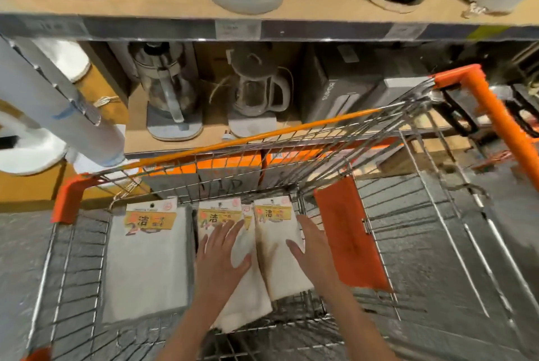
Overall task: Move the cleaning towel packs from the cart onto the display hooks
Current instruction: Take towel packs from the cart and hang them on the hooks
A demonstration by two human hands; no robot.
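Down in the wire cart (431, 215), the towel packs lie flat side by side on the upper basket. The left pack (147, 261) sits by itself near the cart's left side, its yellow label at the far end. The middle pack (248, 296) lies tilted, with its near end running toward the person, and the right pack (280, 261) lies just beside it, their long edges touching or overlapping.

The left hand (223, 258) rests palm down on the middle pack, fingers straight and spread, reaching up toward its yellow label; it grips nothing. The right hand (310, 247) lies on the right edge of the right pack, fingers straight and pointing away from the person, thumb out to the left over the white cloth. It too is flat and holds nothing, though whether the fingertips press the pack or only hover over it I cannot tell.

Just right of the right hand an orange flap (347, 235) hangs on the cart's inner wire wall. The cart has an orange rim (291, 127) and orange corner pieces. Beyond it a wooden shelf (137, 115) carries a glass press pot (169, 92) and a pale jug (259, 89), with a dark box (335, 89) to their right. A higher shelf holds several large containers, blurred at the top edge.
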